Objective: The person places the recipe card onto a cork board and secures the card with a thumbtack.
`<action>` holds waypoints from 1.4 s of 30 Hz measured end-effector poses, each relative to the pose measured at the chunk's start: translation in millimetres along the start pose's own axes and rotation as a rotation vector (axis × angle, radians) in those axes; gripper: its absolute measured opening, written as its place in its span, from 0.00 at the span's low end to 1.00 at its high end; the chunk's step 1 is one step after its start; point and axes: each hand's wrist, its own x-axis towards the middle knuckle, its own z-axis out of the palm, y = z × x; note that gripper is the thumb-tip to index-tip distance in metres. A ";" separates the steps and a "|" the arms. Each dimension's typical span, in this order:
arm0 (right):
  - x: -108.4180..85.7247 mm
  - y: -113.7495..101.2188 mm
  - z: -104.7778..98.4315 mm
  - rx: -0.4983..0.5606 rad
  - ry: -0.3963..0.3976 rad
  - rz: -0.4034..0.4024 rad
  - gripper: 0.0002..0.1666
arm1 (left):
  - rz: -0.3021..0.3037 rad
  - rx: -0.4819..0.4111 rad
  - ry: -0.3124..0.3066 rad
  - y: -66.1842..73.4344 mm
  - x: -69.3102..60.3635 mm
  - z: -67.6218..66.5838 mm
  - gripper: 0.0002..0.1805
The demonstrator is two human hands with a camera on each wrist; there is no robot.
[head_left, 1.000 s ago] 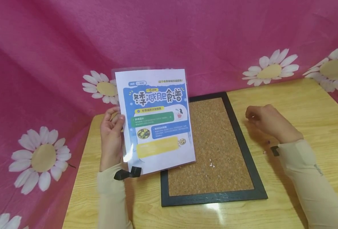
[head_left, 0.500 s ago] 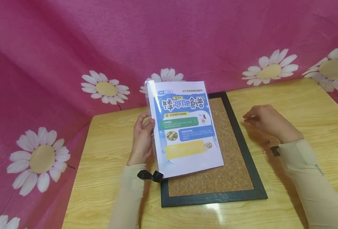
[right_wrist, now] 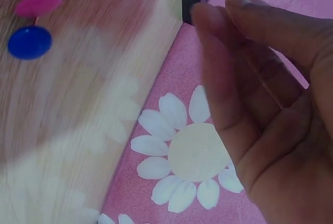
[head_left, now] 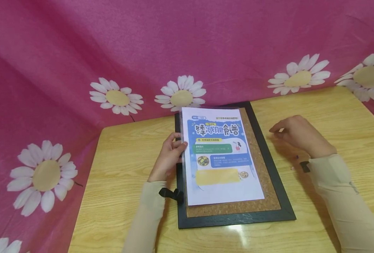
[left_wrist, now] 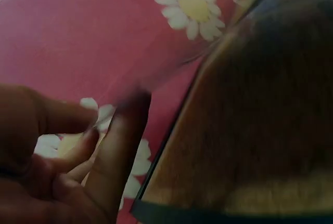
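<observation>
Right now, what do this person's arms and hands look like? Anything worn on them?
The left hand and the right hand are ungloved. The left sleeve and right sleeve are long and beige; the right one has a small grey marking. A black tab juts out at the left cuff, a black piece at the right cuff. No cables show.

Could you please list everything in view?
cloth: 1, pink with white daisies, background
table: 1, yellowish wood, before the cloth
cork board: 1, brown, black-framed, on the table
pins: 2, blue and pink, on the table
sheet: 1, white with coloured print, over the cork board
sleeves: 2, beige, foreground
strap-like pieces: 2, black, at sleeve ends
left hand: 1, bare, pinching the sheet's edge
right hand: 1, bare, right of the cork board
</observation>
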 end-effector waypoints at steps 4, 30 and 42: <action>0.7 -3.2 -1.4 -0.008 -0.015 0.048 0.07 | 0.030 0.168 -0.037 -4.1 0.6 -0.7 0.19; 14.5 -19.1 1.0 0.043 0.147 -0.064 0.09 | -0.023 0.486 -0.002 -15.5 -0.7 -6.2 0.19; 60.5 -29.7 0.3 0.038 0.129 -0.099 0.08 | -0.090 0.463 -0.035 -12.1 5.1 -4.6 0.09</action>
